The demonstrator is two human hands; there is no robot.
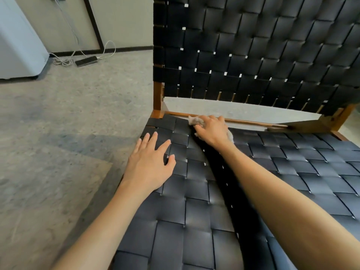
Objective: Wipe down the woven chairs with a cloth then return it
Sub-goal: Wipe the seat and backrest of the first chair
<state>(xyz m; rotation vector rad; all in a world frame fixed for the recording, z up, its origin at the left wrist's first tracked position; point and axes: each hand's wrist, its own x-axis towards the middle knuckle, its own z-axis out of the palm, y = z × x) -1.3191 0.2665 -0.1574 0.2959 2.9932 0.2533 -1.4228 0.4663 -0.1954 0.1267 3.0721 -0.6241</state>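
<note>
Cloth [195, 120] — pale, fuzzy, bunched — lies at the rear seat edge of the woven chair [272, 162], flat black straps, against the wooden rail [253, 122]. Right hand [211, 131]: grip clamped on it. Left hand [151, 162] flat, fingers apart, near the seat's left edge — open floor [68, 123] beyond.

The pale beige crumpled cloth [195, 120] lies mostly hidden under the right hand [211, 131]; only a tuft past the fingers and a sliver by the wrist show. The black woven-strap chair back [253, 45] is cut off by the top and right edges, and the black woven seat [194, 191] by the bottom and right. The white boxy appliance [17, 45] runs off the left edge. The flat black box [86, 61] on the floor, perhaps a power strip, is too small to identify.
</note>
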